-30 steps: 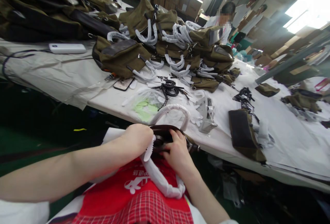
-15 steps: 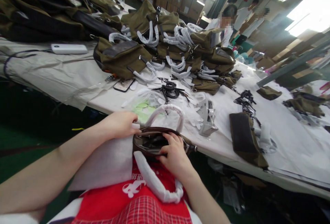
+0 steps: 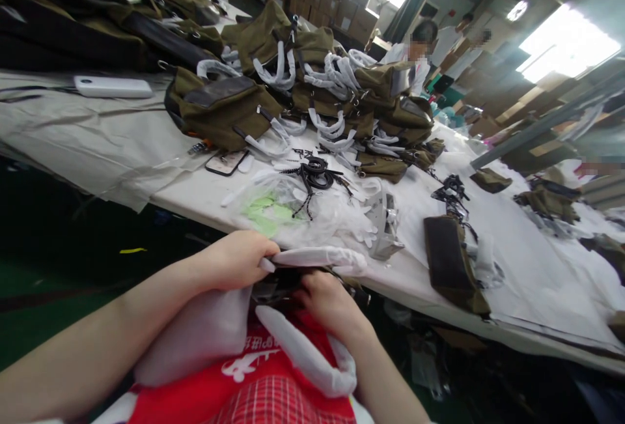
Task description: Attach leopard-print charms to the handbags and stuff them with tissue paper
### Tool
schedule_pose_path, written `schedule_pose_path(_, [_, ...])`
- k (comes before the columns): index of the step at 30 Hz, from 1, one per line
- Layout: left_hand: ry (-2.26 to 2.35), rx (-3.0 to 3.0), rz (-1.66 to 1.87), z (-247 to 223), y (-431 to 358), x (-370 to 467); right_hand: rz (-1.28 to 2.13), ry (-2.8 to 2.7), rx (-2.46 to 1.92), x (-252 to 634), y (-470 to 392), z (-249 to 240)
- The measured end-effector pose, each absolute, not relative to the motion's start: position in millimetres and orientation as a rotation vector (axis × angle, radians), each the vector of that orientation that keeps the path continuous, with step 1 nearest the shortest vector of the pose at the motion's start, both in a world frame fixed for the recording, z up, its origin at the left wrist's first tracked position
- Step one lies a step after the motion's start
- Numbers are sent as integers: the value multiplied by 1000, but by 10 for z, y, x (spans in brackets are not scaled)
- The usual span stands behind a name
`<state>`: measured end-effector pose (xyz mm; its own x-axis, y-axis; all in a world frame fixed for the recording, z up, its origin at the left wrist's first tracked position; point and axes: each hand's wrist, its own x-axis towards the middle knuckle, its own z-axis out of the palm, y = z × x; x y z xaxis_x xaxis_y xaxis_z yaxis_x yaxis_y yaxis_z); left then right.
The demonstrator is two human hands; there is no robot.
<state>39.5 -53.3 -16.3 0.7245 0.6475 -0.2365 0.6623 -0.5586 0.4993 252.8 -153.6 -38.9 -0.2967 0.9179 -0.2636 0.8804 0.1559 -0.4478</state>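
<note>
Close to my body is a dark bag (image 3: 273, 288) with white-wrapped handles, one handle (image 3: 317, 256) lying over its far edge and the other (image 3: 305, 352) hanging against the red apron. My left hand (image 3: 249, 260) is closed at the bag's left rim, pinching the edge near the handle's end. A white sheet (image 3: 200, 326) hangs beneath that wrist. My right hand (image 3: 317, 294) is at the bag's right side, its fingers curled into the dark opening, where their tips are hidden.
Olive bags with wrapped handles (image 3: 332, 79) are heaped across the white table (image 3: 185, 199). Nearer lie black straps (image 3: 317, 173), a phone (image 3: 225, 162), a metal tool (image 3: 385, 228) and clear plastic with green pieces (image 3: 268, 209). A dark bag (image 3: 446, 254) lies right. People stand behind.
The far handle has tipped down from upright to nearly flat. My right hand's fingers have gone from spread at the rim to curled deeper in the bag. The view has shifted slightly.
</note>
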Motion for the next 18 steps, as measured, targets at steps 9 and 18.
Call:
schedule_pose_path(9, [1639, 2201, 71, -277, -143, 45, 614, -2069, -1802, 2740, -1466, -393])
schedule_pose_path(18, [1150, 2302, 136, -310, -656, 4, 691, -1954, -1632, 2860, -1219, -610])
